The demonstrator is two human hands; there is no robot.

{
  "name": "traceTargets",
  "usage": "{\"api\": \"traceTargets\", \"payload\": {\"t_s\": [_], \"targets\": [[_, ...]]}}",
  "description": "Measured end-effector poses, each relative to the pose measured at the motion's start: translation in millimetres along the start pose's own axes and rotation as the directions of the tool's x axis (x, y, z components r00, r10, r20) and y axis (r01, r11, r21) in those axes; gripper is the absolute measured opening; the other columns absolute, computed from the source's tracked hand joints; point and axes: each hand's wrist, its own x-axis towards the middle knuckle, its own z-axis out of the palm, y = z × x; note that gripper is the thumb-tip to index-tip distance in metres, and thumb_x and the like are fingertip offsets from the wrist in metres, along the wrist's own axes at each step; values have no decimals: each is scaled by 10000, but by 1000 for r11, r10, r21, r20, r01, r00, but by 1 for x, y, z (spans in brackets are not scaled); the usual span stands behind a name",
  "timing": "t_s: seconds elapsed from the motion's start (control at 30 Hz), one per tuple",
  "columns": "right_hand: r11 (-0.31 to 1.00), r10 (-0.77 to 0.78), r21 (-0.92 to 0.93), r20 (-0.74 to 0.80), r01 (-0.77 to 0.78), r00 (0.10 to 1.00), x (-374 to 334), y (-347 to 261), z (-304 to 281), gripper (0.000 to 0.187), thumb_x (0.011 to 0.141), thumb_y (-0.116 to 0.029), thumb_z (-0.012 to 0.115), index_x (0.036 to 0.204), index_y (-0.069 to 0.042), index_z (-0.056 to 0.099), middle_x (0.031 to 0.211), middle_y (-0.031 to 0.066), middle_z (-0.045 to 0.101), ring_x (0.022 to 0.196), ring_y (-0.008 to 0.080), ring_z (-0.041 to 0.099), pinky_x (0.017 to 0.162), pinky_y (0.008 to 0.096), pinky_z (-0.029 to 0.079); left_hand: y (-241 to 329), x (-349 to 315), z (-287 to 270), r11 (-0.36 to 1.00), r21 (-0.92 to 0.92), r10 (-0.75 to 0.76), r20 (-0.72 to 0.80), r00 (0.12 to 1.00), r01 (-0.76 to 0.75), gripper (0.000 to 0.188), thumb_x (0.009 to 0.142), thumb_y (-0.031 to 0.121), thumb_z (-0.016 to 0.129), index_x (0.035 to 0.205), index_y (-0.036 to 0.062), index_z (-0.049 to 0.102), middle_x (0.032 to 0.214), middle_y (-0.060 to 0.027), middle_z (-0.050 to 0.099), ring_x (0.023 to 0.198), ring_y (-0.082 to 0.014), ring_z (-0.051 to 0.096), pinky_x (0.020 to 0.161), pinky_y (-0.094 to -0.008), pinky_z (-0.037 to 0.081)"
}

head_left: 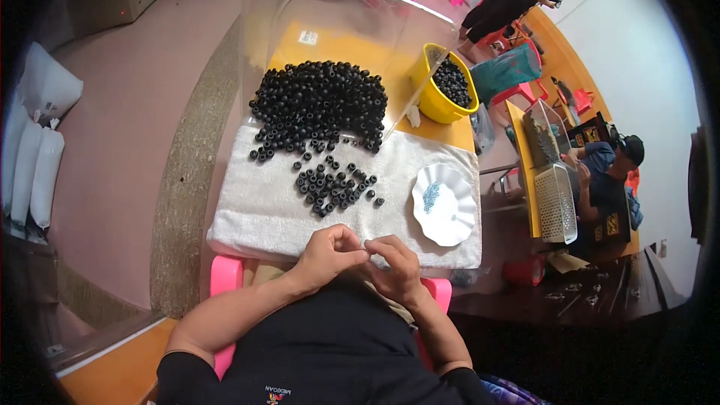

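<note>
Just above the near edge of the white towel [247, 221], my left hand [330, 253] and right hand [394, 264] meet with fingers curled in and tips nearly touching; whether either is pinching something tiny, I cannot tell. Straight ahead of my left hand, the nearer one, lie the loose black beads [330, 189], round, with no long axis to follow. Beyond them, the larger bead heap [319, 101] spreads out at the clear bin [352, 0]. Ahead and to the right, nearer my right hand, sits the scalloped white dish [451, 206] holding small bluish pieces [431, 197].
</note>
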Motion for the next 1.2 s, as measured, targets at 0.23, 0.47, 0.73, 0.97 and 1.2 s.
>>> {"api": "traceTargets", "payload": {"t_s": [0.23, 0.47, 0.73, 0.97, 1.2], "targets": [[975, 133, 157, 155, -157, 979, 11, 2, -11, 286, 786, -18, 738, 1045, -6, 617, 910, 131, 643, 790, 245, 657, 688, 322, 524, 3, -1, 1, 995, -89, -53, 6, 999, 53, 138, 883, 74, 698, 945, 18, 587, 848, -24, 631, 755, -69, 586, 682, -217, 491], [954, 298, -25, 199, -299, 934, 34, 29, -47, 227, 809, -39, 751, 1008, 7, 653, 831, 76, 646, 732, 118, 627, 650, 257, 506, 0, 0, 2, 996, -88, -16, -47, 999, 11, 147, 893, 98, 696, 969, 15, 602, 855, -20, 627, 746, -76, 582, 673, -225, 494], [894, 110, -376, -342, -244, 933, 161, 142, -149, 299, 818, -111, 722, 1093, -9, 663, 864, 103, 689, 653, 132, 603, 618, 288, 492, -6, -1, 4, 995, -89, -44, -36, 998, 40, 138, 887, 84, 698, 966, 16, 608, 873, -33, 631, 760, -85, 589, 687, -235, 513], [832, 101, -470, -395, -295, 913, 149, 190, -137, 358, 832, -147, 725, 1160, -25, 650, 972, 108, 705, 700, 145, 654, 652, 279, 511, -9, 2, -1, 996, -72, -49, -16, 999, 47, 132, 885, 68, 694, 966, 9, 609, 877, -35, 635, 764, -83, 592, 686, -232, 512], [940, 187, -258, -162, -224, 969, 117, 117, -46, 173, 797, 1, 736, 960, -31, 687, 862, 98, 692, 669, 132, 649, 607, 271, 521, -5, 1, 0, 998, -54, -45, -22, 999, 44, 119, 890, 64, 684, 962, 8, 608, 843, -21, 622, 737, -77, 580, 670, -231, 501]]}}
